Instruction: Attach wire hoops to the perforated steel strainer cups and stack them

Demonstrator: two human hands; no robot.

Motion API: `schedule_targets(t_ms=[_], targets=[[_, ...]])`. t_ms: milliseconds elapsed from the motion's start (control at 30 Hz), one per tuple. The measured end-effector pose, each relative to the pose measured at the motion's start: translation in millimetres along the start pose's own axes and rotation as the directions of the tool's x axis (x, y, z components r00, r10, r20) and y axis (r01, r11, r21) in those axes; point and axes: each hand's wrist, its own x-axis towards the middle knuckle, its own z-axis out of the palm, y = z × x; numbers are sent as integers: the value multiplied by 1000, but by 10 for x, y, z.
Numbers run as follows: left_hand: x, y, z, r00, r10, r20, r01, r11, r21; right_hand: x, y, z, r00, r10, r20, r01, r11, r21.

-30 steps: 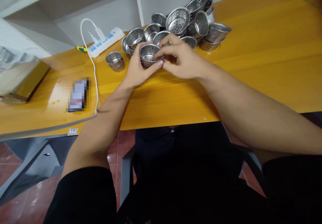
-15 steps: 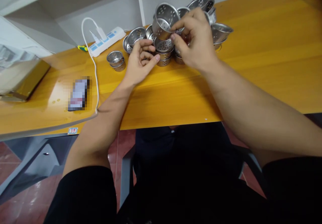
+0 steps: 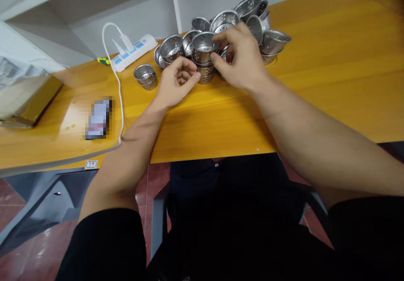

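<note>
My right hand point(image 3: 241, 56) pinches the rim of a perforated metal cup point(image 3: 202, 49) between thumb and fingers. The cup sits upright on top of a short stack of similar cups point(image 3: 206, 78). Just left of that stack is my left hand point(image 3: 176, 81), its fingers half curled and the thumb apart, holding nothing; whether its fingertips touch the stack I cannot tell. Behind both hands lies a jumbled pile of perforated metal cups point(image 3: 249, 6), partly hidden by my right hand. A separate small stack of cups point(image 3: 145, 77) stands to the left.
A white power strip point(image 3: 134, 51) with a white cable point(image 3: 120, 100) lies at the back left of the wooden table point(image 3: 331, 62). Farther left are a phone point(image 3: 99, 119), a yellow-green object point(image 3: 103, 61) and a cardboard box point(image 3: 34, 100). A shelf rises behind.
My right hand has lowered the cup from above onto the top of the middle stack. My left hand has stayed beside the stack, almost unmoved.
</note>
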Motion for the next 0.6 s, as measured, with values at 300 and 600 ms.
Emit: schedule_targets(t_ms=[300, 600], targets=[[228, 167, -800, 665, 430, -611, -181, 886, 426, 8, -163, -44, 992, -20, -121, 18, 1000, -18], [-233, -1157, -1390, 823, -275, -496, 415, 889, 195, 369, 61, -563, 746, -371, -554, 421, 906, -39]])
